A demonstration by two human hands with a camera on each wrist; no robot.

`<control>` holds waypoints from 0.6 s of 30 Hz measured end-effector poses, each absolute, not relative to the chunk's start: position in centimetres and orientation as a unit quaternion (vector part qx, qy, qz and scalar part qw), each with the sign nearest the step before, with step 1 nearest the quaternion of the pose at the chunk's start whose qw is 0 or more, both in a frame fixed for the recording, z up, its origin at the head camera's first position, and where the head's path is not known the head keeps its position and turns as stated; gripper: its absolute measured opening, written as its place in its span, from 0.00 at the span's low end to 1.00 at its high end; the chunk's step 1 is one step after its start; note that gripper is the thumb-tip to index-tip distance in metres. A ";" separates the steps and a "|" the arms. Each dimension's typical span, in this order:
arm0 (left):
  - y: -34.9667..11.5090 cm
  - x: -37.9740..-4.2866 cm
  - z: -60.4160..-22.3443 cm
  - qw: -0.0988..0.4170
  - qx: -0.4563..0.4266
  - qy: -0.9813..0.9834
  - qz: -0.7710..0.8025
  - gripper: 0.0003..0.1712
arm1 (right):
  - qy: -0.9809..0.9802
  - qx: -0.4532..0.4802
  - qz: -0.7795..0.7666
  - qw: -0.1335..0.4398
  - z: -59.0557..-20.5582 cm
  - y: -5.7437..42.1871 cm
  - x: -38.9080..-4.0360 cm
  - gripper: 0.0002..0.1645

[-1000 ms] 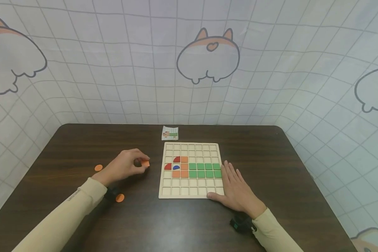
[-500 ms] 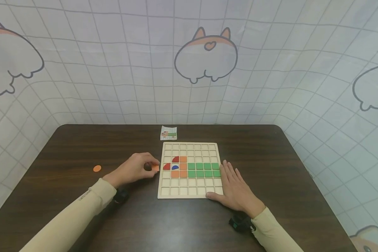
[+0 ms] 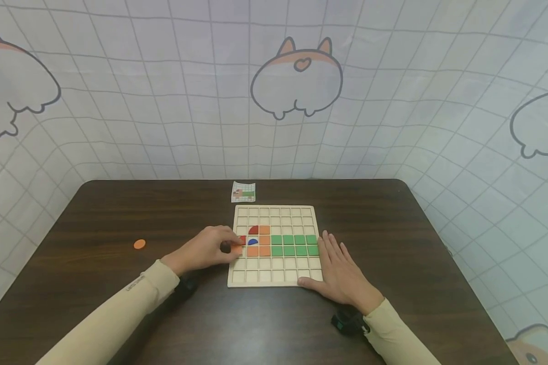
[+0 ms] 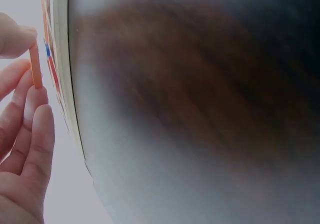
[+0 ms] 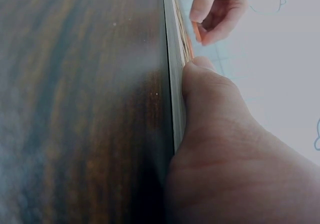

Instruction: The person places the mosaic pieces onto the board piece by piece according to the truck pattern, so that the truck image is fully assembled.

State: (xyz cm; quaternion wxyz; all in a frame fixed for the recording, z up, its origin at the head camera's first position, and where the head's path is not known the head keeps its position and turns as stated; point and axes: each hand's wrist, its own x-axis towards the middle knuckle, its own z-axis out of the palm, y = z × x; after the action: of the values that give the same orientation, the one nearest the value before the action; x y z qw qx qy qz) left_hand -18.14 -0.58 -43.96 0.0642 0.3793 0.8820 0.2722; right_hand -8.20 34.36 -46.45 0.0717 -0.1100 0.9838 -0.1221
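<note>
My left hand (image 3: 205, 249) is over the left edge of a pale wooden grid board (image 3: 297, 278), pinching a small flat orange tile (image 3: 236, 250) between thumb and fingers. The left wrist view shows that tile (image 4: 35, 66) edge-on, just off the board's surface. Set in the grid are green tiles (image 3: 300, 240), orange tiles (image 3: 265, 241), red quarter-round tiles (image 3: 254, 230) and a blue half-round tile (image 3: 253, 242). My fingers partly cover one red tile. Along the board's right side lies my right hand (image 3: 344, 274), fingers straight, its thumb touching the lower right corner.
An orange disc (image 3: 139, 244) lies on the dark wooden table (image 3: 255, 324) to the left. Behind the board is a small picture card (image 3: 243, 192) with a coloured grid pattern. A white curtain (image 3: 187, 101) with a printed grid surrounds the table's back and sides.
My left hand has moved right, from the table to over the board's left edge, carrying the orange tile. A second orange disc is now hidden by the left wrist. The right hand stays put.
</note>
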 end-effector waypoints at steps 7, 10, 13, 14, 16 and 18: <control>0.0 -18.3 -44.5 0.062 0.387 0.881 0.266 0.14 | 0.983 -0.109 -0.126 0.076 -46.3 34.3 -8.2 0.73; 0.1 -18.4 -44.5 0.064 0.387 0.881 0.264 0.15 | 0.983 -0.109 -0.125 0.077 -46.4 34.3 -8.2 0.73; 0.3 -18.4 -44.4 0.068 0.389 0.880 0.264 0.15 | 0.983 -0.110 -0.124 0.076 -46.5 34.4 -8.3 0.73; 0.3 -18.4 -44.4 0.069 0.390 0.879 0.264 0.15 | 0.983 -0.109 -0.124 0.075 -46.5 34.4 -8.3 0.74; 0.3 -18.4 -44.3 0.072 0.392 0.878 0.264 0.15 | 0.983 -0.110 -0.124 0.074 -46.5 34.4 -8.3 0.74; 0.4 -18.5 -44.2 0.074 0.395 0.877 0.263 0.15 | 0.983 -0.110 -0.125 0.074 -46.5 34.5 -8.3 0.74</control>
State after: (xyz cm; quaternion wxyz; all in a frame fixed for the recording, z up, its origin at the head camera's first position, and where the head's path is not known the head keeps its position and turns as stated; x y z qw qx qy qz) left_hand -18.47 0.39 -44.24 0.0740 0.3950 0.8772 0.2629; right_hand -8.28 34.46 -46.47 0.0745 -0.1097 0.9833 -0.1247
